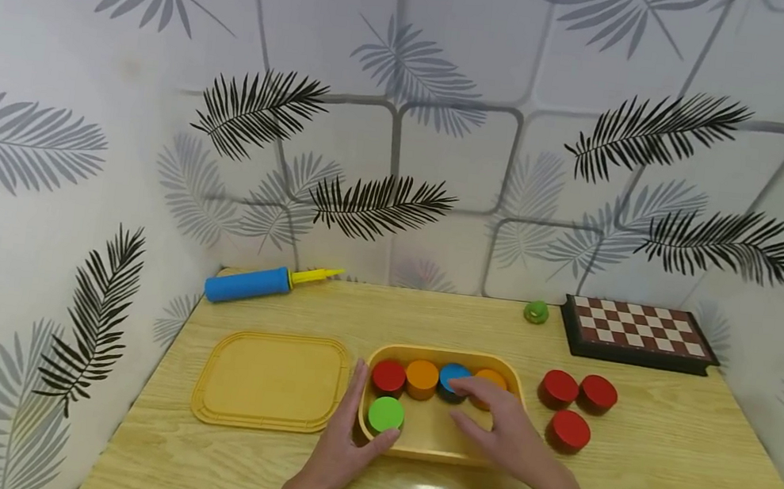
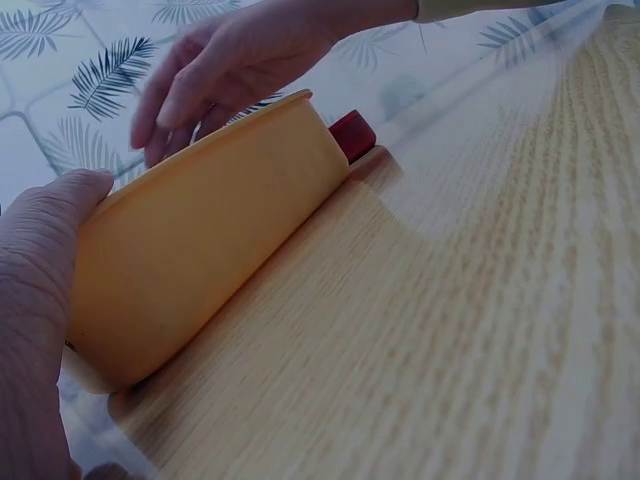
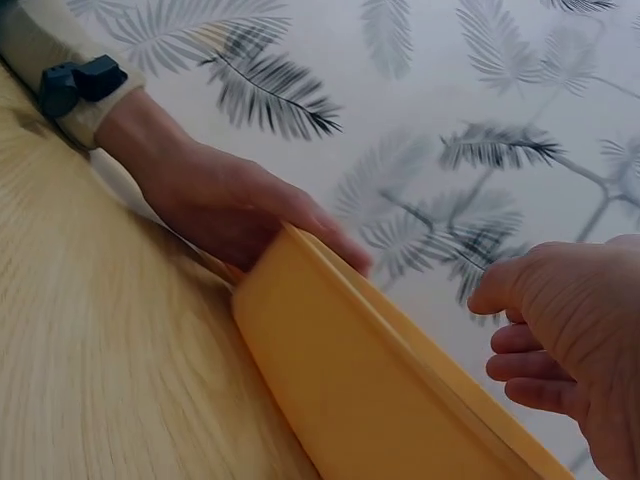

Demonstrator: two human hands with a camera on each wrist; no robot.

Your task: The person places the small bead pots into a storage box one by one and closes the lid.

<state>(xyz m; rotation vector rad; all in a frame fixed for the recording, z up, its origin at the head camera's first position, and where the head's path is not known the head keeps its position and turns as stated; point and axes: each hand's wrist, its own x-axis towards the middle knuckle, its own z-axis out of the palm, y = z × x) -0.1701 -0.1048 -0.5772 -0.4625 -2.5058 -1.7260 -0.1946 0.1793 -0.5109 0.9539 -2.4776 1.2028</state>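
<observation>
A deep yellow-orange box (image 1: 438,454) stands on the table with short round pieces inside. Along its back row are a red piece (image 1: 388,376), an orange piece (image 1: 422,378), a blue piece (image 1: 453,378) and another orange piece (image 1: 492,379), partly hidden. In front of the red one sits a bright green piece (image 1: 385,414). My left hand (image 1: 342,450) grips the box's left end, thumb at the front corner and fingers along the side. Over the right part of the box hovers my right hand (image 1: 512,432), fingers relaxed and bent, holding nothing in the right wrist view.
Left of the box lies a flat yellow lid (image 1: 270,381). Three red pieces (image 1: 569,431) stand to its right. Toward the back are a blue and yellow pump (image 1: 251,285), a small green object (image 1: 536,312) and a checkered board (image 1: 641,333). A patterned wall (image 1: 459,156) rises behind.
</observation>
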